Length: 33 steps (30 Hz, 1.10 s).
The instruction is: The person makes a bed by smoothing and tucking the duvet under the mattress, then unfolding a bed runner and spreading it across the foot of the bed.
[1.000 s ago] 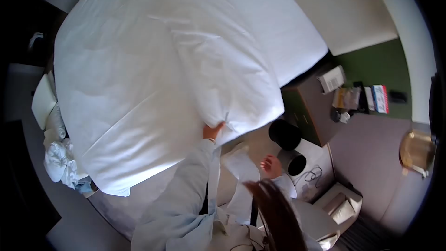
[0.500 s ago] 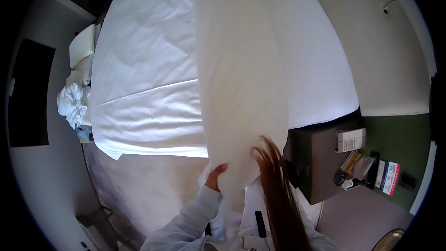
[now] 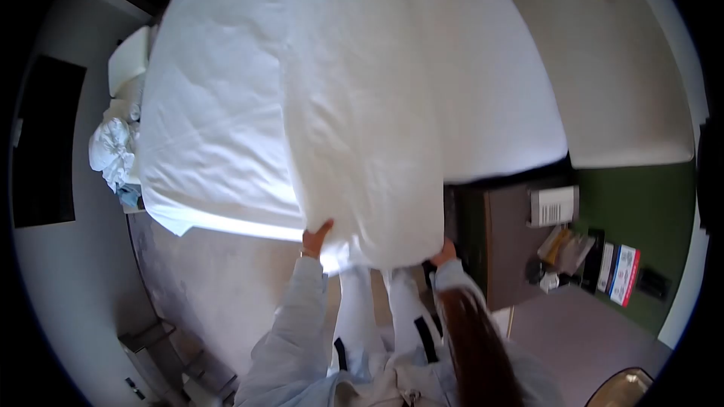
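Observation:
A white bed sheet point(image 3: 369, 143) lies in a broad folded-back band across the bed, its near end hanging over the side toward me. My left hand point(image 3: 317, 240) is closed on the left corner of that end, thumb on top. At the right corner, my right hand point(image 3: 445, 251) grips the edge, its fingers mostly hidden by cloth. Left of the band, more smooth white bedding point(image 3: 219, 113) covers the bed, with some creases. On the right, a bare-looking white stretch of mattress point(image 3: 501, 105) reaches the headboard.
A nightstand point(image 3: 513, 241) with a white box point(image 3: 554, 206), papers and small items stands close on my right. The pale headboard point(image 3: 626, 90) rises behind the bed. Crumpled white linen point(image 3: 113, 151) sits past the bed's left end. A dark chair point(image 3: 158, 347) is at lower left.
The sheet's near end has spread wider and moved slightly away from me. My right hand, earlier hidden behind hair, now shows at its right corner. My left hand has moved up and left.

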### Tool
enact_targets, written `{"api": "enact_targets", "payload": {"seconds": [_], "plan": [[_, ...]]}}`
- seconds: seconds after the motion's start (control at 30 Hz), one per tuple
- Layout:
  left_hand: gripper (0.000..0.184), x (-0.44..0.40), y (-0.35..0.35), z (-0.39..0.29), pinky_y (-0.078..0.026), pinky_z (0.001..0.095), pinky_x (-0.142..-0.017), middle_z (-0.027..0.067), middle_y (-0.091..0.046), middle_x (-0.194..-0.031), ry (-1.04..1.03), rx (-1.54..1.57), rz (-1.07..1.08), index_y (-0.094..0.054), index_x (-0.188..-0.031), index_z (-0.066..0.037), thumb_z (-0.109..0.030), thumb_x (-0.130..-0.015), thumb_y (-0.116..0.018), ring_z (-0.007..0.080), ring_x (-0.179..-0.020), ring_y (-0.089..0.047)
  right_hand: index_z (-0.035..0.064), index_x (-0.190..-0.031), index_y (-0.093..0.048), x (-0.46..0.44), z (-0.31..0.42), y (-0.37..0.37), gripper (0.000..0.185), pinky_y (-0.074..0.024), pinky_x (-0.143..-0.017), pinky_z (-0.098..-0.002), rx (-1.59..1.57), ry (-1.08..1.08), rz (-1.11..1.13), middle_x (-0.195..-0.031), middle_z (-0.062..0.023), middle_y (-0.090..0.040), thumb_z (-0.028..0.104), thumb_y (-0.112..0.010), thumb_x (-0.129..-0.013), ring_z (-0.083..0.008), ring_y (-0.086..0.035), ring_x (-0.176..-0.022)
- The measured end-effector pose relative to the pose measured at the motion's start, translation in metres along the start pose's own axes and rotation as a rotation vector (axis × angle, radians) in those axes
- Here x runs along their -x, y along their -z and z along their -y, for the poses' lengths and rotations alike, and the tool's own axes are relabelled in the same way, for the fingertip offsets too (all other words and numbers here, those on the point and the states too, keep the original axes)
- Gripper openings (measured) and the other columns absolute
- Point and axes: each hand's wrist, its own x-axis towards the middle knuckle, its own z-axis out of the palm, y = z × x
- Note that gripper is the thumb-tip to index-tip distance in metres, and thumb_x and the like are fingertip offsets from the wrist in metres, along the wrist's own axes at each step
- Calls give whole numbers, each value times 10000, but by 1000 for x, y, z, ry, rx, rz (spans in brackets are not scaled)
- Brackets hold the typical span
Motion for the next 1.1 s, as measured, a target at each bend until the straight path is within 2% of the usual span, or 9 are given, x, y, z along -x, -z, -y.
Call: {"api": "enact_targets", "payload": {"seconds": [0.1, 0.17, 0.3, 0.37, 0.5, 0.7, 0.87, 1.03, 1.1], "plan": [[484, -6, -9, 38, -442, 275, -673, 83, -583, -889, -58, 71, 45, -533, -983, 14, -243, -625, -733, 163, -769, -547, 23, -1015, -529, 8, -7, 5, 410, -424, -790, -275, 101, 113, 28, -926, -78, -595, 242, -639, -686, -170, -551, -882], [494, 10, -12, 42, -455, 291, -693, 94, -569, -933, 38, 118, 64, -508, -1018, 17, -221, -640, -720, 191, -804, -554, 44, -1083, -471, -3, -43, -24, 555, -408, -831, -312, -1271, -330, -92, -1002, -97, -550, 415, -606, -693, -206, -520, -940], [535, 53, -30, -3, -465, 318, -753, 120, -540, -1017, 353, 508, 241, -441, -1110, 13, -214, -688, -677, 231, -887, -548, 60, -1158, -398, 18, 25, -67, 586, -386, -866, -360, -1052, -1256, -131, -1117, -107, -474, 469, -510, -753, -243, -465, -1023], [510, 82, -28, -31, -455, 313, -763, 113, -537, -1033, 392, 620, 381, -441, -1118, -7, -225, -708, -651, 220, -905, -542, 65, -1202, -342, 26, 60, -91, 597, -379, -870, -393, -1291, -1028, 401, -1180, -113, -422, 471, -465, -782, -258, -430, -1061], [496, 119, -8, -38, -434, 324, -789, 91, -532, -1023, 402, 725, 639, -447, -1107, -1, -233, -714, -643, 199, -930, -517, 44, -1212, -331, 22, 111, -121, 666, -363, -872, -381, -1483, -27, 222, -1197, -148, -395, 469, -522, -736, -256, -451, -1040], [514, 143, -49, -91, -420, 298, -781, 60, -531, -996, 36, 172, 798, -461, -1095, -28, -114, -649, -701, 170, -912, -500, 36, -1184, -372, 35, 172, 15, 556, -367, -865, -341, -787, 132, -67, -1131, -139, -458, 333, -546, -748, -235, -473, -1014], [360, 148, -87, -60, -436, 260, -721, 54, -578, -885, -165, 15, 413, -547, -971, -21, -151, -669, -693, 120, -824, -521, 22, -1140, -426, 72, 135, 53, 459, -376, -851, -297, -288, -19, -206, -1052, -128, -528, 170, -589, -738, -211, -498, -981], [442, 168, -72, -90, -442, 287, -742, 92, -563, -956, -227, -91, 364, -501, -1014, 18, -184, -670, -692, 150, -868, -527, 7, -1114, -436, 82, 74, 60, 566, -373, -828, -285, -40, 796, 266, -1028, -121, -535, 139, -633, -600, -204, -506, -971], [408, 174, -66, -104, -449, 278, -725, 93, -568, -955, -268, -141, 364, -513, -1001, 21, -175, -684, -680, 149, -847, -538, 10, -1091, -437, 92, 44, 37, 574, -396, -796, -287, -114, 603, 106, -1006, -107, -538, 125, -662, -576, -186, -511, -952]]}}
